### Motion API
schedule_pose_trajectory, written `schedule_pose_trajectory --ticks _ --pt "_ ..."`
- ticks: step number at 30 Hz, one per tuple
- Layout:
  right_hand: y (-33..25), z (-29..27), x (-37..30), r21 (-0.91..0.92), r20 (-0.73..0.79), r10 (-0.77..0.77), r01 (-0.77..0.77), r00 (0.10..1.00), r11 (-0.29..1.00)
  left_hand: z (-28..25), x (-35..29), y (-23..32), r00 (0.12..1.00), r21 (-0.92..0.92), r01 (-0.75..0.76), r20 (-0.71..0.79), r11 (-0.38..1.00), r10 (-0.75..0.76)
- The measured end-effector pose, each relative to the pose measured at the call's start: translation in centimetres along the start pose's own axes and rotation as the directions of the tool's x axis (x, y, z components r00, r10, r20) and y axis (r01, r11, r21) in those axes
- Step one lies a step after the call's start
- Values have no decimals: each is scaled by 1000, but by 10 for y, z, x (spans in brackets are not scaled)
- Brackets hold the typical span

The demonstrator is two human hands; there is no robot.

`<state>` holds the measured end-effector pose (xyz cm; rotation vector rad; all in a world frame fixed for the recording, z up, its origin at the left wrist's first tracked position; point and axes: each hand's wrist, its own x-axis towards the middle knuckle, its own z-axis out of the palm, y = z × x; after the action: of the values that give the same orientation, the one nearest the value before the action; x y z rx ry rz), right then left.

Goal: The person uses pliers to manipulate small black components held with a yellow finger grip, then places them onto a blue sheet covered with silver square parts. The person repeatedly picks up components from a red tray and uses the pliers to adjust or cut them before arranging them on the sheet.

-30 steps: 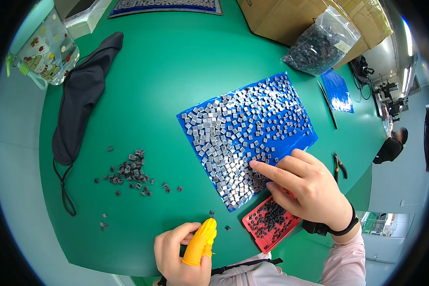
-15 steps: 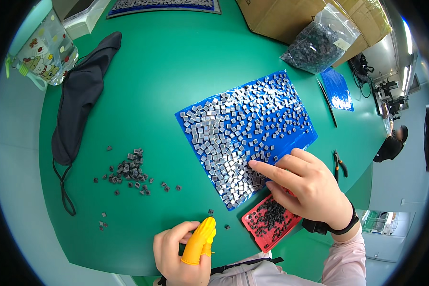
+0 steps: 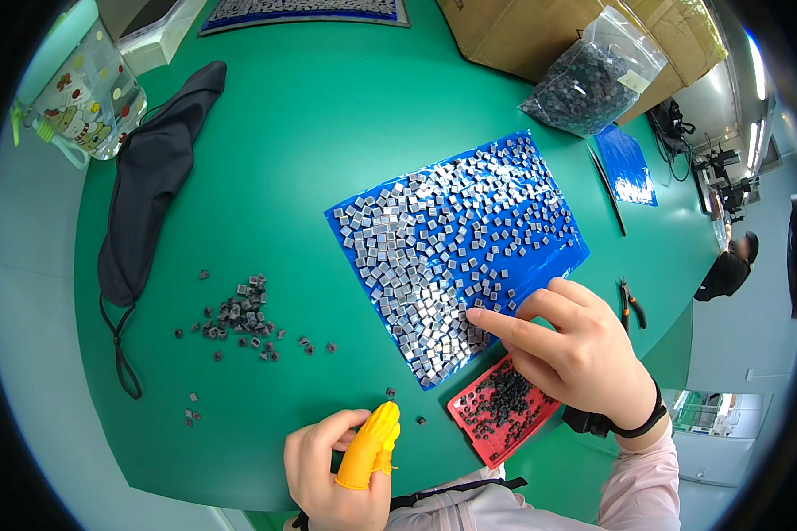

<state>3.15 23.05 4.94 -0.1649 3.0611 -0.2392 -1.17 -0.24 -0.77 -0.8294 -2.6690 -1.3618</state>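
Note:
A blue sheet (image 3: 540, 265) lies on the green table, covered with many small silvery square metal pieces (image 3: 398, 257). My right hand (image 3: 580, 345) is over its near right edge, index finger stretched out with the tip on or just above the pieces. The other fingers are loosely bent, with nothing visible in them. Near the table's front edge, my left hand (image 3: 341, 465) has yellow finger cots on, its covered fingertips pressed together. Whatever they pinch is hidden. Just beyond those tips sits a small dark part (image 3: 391, 392). Below my right hand is a red tray (image 3: 491, 451) of tiny black pieces.
Small dark parts (image 3: 243, 314) lie heaped at the left, beside a black fabric pouch (image 3: 146, 195). A clear bottle (image 3: 88, 97) stands far left. Further right are a bag of dark parts (image 3: 589, 84), a cardboard box (image 3: 505, 35), tweezers (image 3: 607, 190) and pliers (image 3: 631, 305).
My right index fingertip has shifted slightly right and nearer to me over the metal pieces. The right thumb has drawn in under the hand. My left hand stays where it was.

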Motion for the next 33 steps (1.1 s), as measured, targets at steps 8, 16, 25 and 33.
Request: schedule_pose_trajectory --ticks 8,16,25,33 --pt "0 0 0 -5 -2 -9 9 1000 1000 -1 1 0 1000 1 -1 -3 1000 1" --pt "3 -1 1 3 -53 72 -72 996 997 0 0 0 1000 2 -4 -7 1000 4" --pt "3 1 0 7 -54 48 -47 997 999 1 0 1 999 67 -8 -34 998 11" --pt "4 3 3 29 -65 44 -42 997 999 0 1 1 1000 53 -5 -23 999 6"
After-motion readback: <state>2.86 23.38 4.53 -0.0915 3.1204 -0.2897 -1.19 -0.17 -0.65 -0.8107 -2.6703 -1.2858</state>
